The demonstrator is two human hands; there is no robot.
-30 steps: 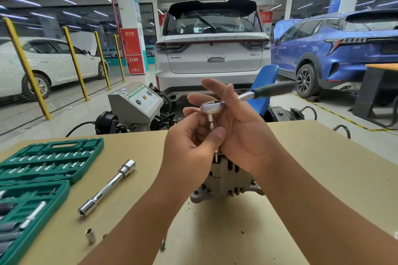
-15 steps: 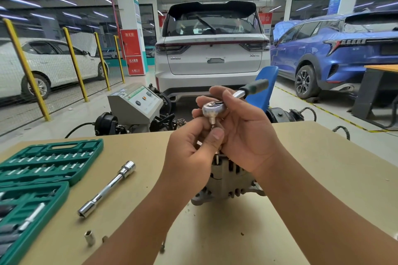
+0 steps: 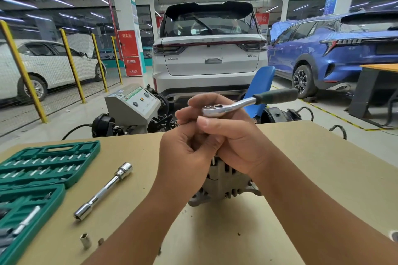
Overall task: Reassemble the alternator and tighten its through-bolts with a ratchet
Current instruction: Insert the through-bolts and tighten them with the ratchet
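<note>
Here, the left hand and right hand grip the chrome ratchet, dark-handled, above the grey finned alternator.

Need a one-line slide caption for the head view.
Both hands, left and right, grip the ratchet head above the alternator on the workbench.

Chrome ratchet, dark-green grip; teal socket case; tan table

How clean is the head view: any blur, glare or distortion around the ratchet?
Head view: chrome ratchet head sharp with mild glare; its dark green handle slightly soft; ceiling lights streaked at the edges; yellow fence posts lean from wide-angle distortion; lighting even, shadows faint.
</note>
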